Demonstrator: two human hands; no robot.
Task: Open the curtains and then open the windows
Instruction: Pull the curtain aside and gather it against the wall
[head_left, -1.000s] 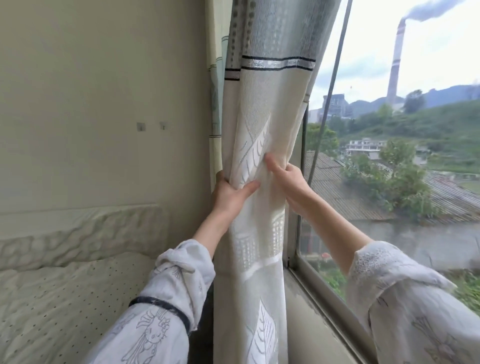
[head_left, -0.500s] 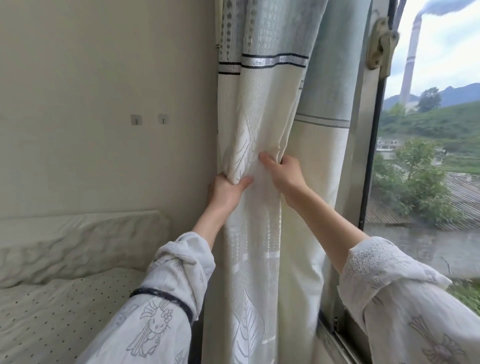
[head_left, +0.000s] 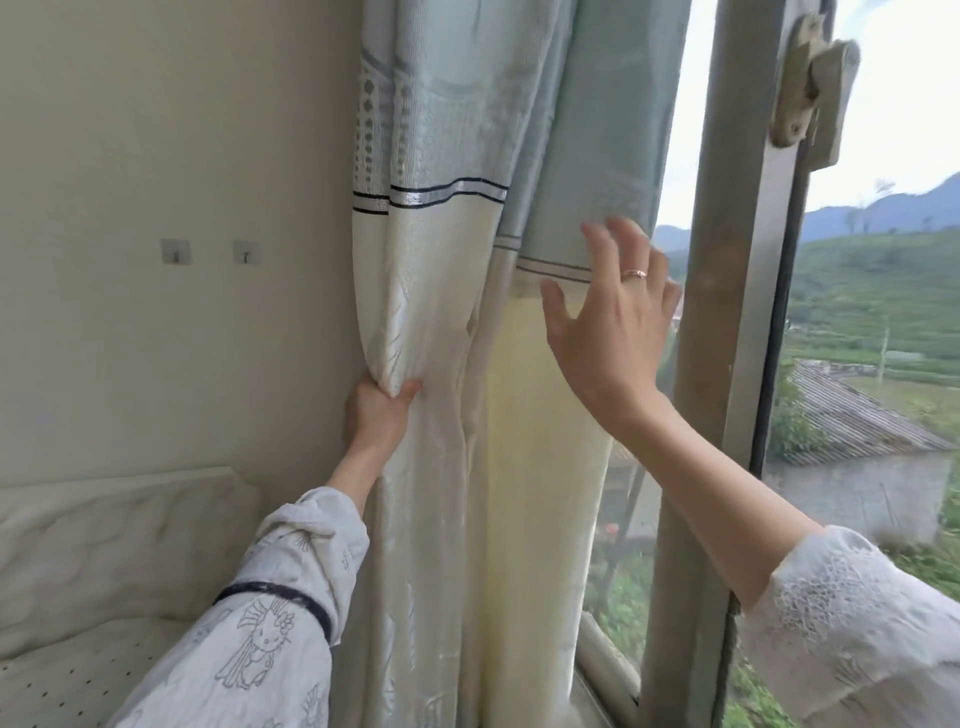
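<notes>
A cream and pale blue curtain with dark stripes hangs bunched against the wall corner at the window's left side. My left hand is shut on a fold of it, pressing it toward the wall. My right hand is open with fingers spread, a ring on one finger, hovering in front of the curtain's right fold near the window frame. A window latch sits high on that grey metal frame. Glass with an outdoor view lies on both sides of the frame.
A beige wall with two small hooks stands at left. A white padded bed with a dotted sheet lies below it. The window sill runs along the bottom right. Outside are roofs and green hills.
My right hand has let go of the curtain and lifted up and to the right, fingers spread. My left hand still grips the fold. The view has shifted right, showing the frame and latch closer.
</notes>
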